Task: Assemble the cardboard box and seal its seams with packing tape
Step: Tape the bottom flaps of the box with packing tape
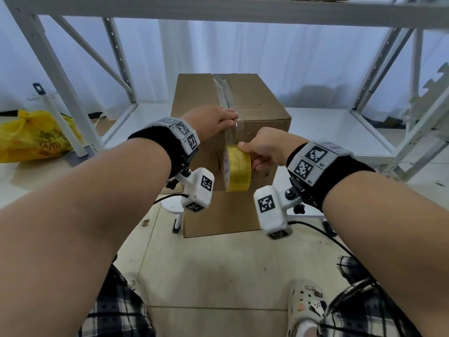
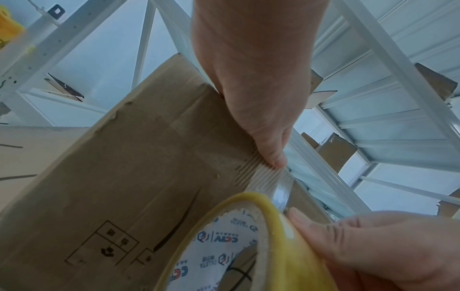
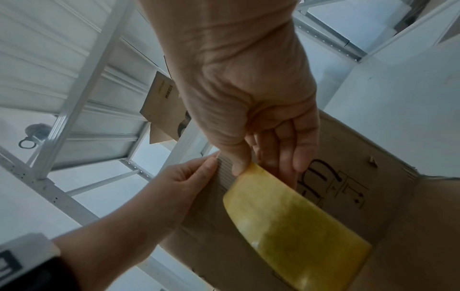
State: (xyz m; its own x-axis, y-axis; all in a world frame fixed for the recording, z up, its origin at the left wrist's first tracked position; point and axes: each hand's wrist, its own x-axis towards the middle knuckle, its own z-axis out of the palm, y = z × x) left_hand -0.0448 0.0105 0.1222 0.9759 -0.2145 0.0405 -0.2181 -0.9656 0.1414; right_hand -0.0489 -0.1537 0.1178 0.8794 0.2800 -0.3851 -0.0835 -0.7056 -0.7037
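Observation:
A brown cardboard box (image 1: 257,105) stands upright on the floor in front of me, with clear tape along its top seam. My left hand (image 1: 213,121) lies over the near top edge. Its fingers rest on the lid, and its thumb (image 2: 273,155) presses the tape onto the front face. My right hand (image 1: 263,153) grips a yellow roll of packing tape (image 1: 239,170) held against the front face, just below the edge. A short clear strip (image 2: 278,189) runs from the roll (image 2: 281,246) up to the thumb. The front face of the box (image 3: 373,177) carries printed marks.
White metal shelving (image 1: 70,93) surrounds the box on both sides and overhead. A yellow plastic bag (image 1: 31,139) lies on the left. A small white stand (image 1: 173,207) and black cables sit by the box base. My foot in a clog (image 1: 306,302) is near the bottom.

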